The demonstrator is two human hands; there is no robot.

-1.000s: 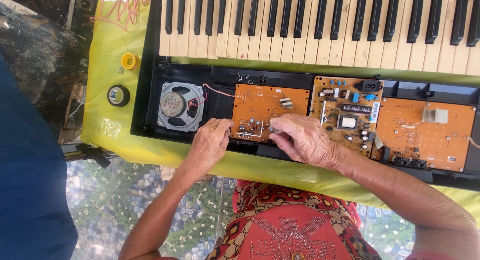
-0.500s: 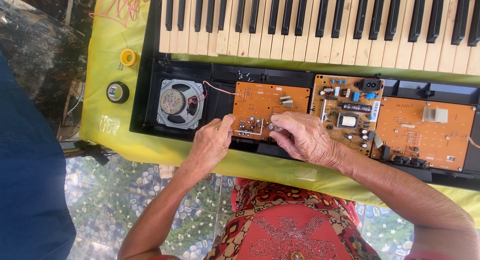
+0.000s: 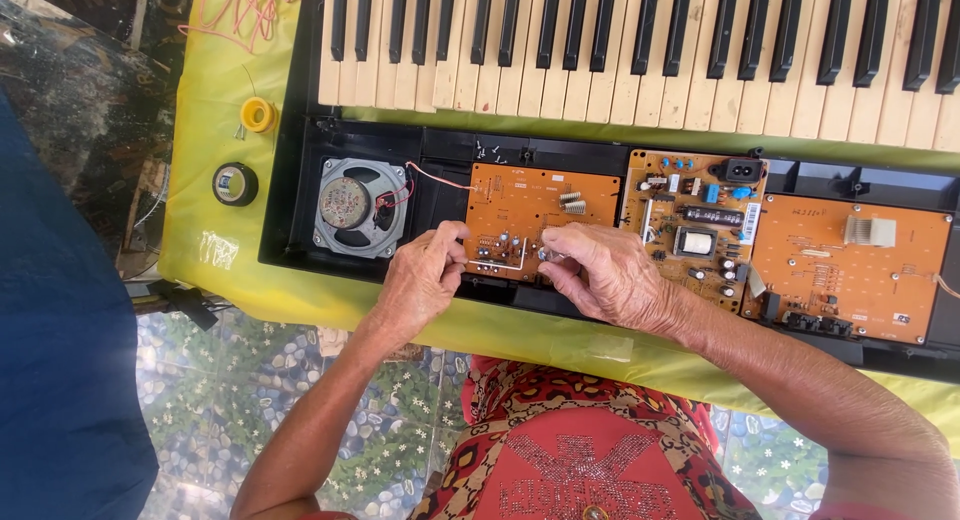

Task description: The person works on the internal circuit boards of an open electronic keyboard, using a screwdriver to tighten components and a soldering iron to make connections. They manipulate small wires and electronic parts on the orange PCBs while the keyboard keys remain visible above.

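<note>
1. Nearest the camera is the person's red patterned garment (image 3: 590, 450), with both bare forearms reaching away from it toward an opened electronic keyboard (image 3: 640, 180).
2. Under the forearms, a yellow-green cloth (image 3: 215, 150) covers the table edge; below and left of the left arm lies a pebble-patterned floor (image 3: 250, 390), and further left a blue cloth (image 3: 60, 320).
3. The left hand (image 3: 418, 280) rests at the near left corner of the orange circuit board (image 3: 540, 215), its fingers curled and their tips touching the board's edge; whether it pinches anything cannot be told.
4. The right hand (image 3: 605, 272) sits just right of the left, fingers bent together over the near edge of the same board, thumb and forefinger pinched close around a small part that is too small to identify.
5. That board lies between the two hands and just beyond them, inside the keyboard's black open case.
6. Left of the left hand sits a round speaker (image 3: 360, 207), joined to the board by a red wire.
7. Right of the right hand are a power board (image 3: 695, 220) and then a larger orange board (image 3: 850, 270).
8. Well left of the speaker, on the cloth, lie a black round roll (image 3: 235, 184) and, beyond it, a yellow spool (image 3: 257, 114).
9. Farthest from the hands runs the row of black and white keys (image 3: 640, 40).
</note>
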